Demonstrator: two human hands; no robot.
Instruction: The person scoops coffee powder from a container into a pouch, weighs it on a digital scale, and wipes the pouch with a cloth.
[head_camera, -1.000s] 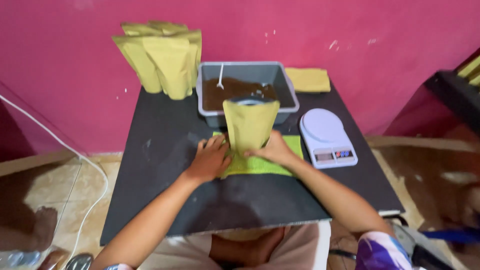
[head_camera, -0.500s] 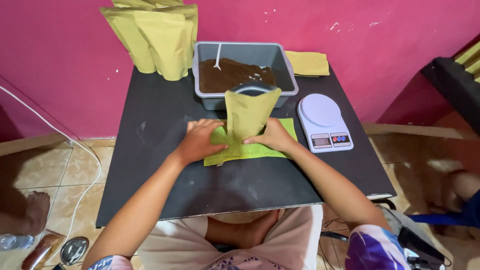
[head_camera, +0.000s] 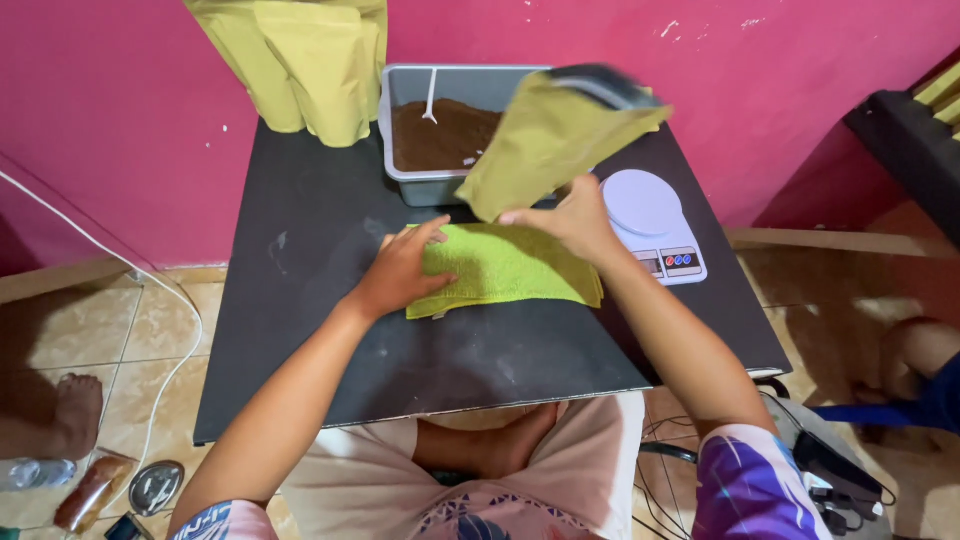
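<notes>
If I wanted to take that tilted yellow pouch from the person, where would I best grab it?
Probably by the lower body of the yellow pouch, near its bottom corner, coming from the left. The right hand already holds its lower right part, and the open mouth points up to the right, so gripping low and keeping the mouth upward looks safest.

Arms: bare from short sleeves down to the left hand (head_camera: 400, 275) and right hand (head_camera: 570, 218).
Sleeves: purple with white patterning at lower right of the frame, pinkish and blue at lower left.
Shorts: pale beige, bottom centre.
Feet: bare, tucked beneath the tabletop edge.
</notes>
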